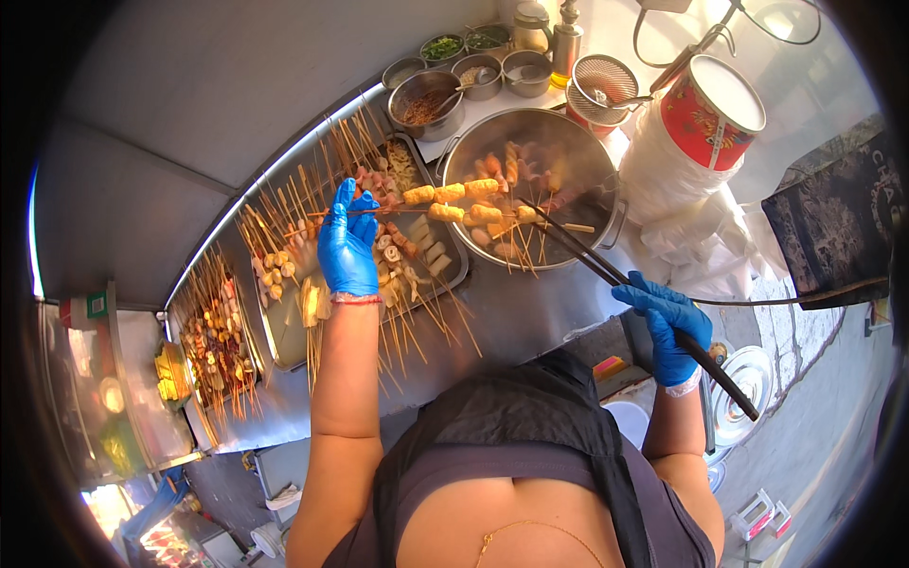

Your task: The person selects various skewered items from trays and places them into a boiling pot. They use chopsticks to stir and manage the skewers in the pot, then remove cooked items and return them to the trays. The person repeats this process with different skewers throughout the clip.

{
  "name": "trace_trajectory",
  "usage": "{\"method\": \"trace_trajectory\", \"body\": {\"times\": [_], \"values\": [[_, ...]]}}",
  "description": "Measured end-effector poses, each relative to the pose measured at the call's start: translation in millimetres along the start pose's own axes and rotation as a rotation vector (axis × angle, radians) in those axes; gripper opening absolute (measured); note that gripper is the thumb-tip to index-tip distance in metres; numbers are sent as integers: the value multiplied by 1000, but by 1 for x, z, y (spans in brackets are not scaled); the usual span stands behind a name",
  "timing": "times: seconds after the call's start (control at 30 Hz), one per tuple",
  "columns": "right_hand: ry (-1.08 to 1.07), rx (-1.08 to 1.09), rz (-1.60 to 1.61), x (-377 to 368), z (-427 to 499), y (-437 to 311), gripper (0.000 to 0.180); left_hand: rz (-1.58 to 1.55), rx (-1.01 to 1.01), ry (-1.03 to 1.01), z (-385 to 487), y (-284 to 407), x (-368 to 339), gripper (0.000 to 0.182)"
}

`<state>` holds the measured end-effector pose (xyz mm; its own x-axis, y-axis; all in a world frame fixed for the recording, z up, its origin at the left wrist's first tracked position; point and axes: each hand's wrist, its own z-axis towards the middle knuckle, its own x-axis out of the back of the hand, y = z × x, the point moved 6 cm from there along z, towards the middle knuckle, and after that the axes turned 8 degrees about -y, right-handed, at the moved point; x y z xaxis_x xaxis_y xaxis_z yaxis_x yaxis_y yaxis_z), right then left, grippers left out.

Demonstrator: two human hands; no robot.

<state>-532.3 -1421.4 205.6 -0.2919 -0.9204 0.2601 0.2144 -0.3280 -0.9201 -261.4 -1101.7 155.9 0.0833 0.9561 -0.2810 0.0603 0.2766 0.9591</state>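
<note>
My left hand (349, 245), in a blue glove, grips two thin skewers at their stick ends. Yellow puffy pieces are threaded on them: one skewer (449, 193) lies slightly farther from me than the other skewer (485, 214). Both reach across the near-left rim of a round steel pot (603, 153). Dark liquid fills the pot, and more skewered food (511, 163) sits in it. My gloved right hand (667, 323) holds a pair of long dark chopsticks (593, 259). Their tips are at the end piece of the nearer skewer; whether they pinch it I cannot tell.
A steel tray (287, 341) of raw skewers lies under my left hand, with another skewer tray (220, 348) farther left. Seasoning bowls (426, 106) stand behind. Right of the pot are a wire strainer (603, 78) and plastic-wrapped paper tubs (710, 121).
</note>
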Motion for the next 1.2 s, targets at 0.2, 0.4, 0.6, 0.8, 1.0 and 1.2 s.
{"method": "trace_trajectory", "body": {"times": [0.2, 0.4, 0.6, 0.8, 1.0, 1.2], "values": [[-10, 26, -2, -14, 7, -5, 20, 6, -31, 6, -15, -18, -8, 38], [16, -1, 65, -19, 7, -4, 21, -37, 20, -6, -16, -32, -9, 35], [61, 60, -25, 20, -4, -12, 39, -54, -12, 2, -3, -27, 19, 36], [-363, 178, -228, -11, 1, -17, 34, -86, 6, 29, 0, -30, 27, 38], [-452, 127, -435, -53, 15, 5, 34, -55, 25, 7, -12, -39, 28, 37], [-348, 335, -525, -68, 9, 2, 36, -1, 40, 89, -23, -35, 41, 35]]}}
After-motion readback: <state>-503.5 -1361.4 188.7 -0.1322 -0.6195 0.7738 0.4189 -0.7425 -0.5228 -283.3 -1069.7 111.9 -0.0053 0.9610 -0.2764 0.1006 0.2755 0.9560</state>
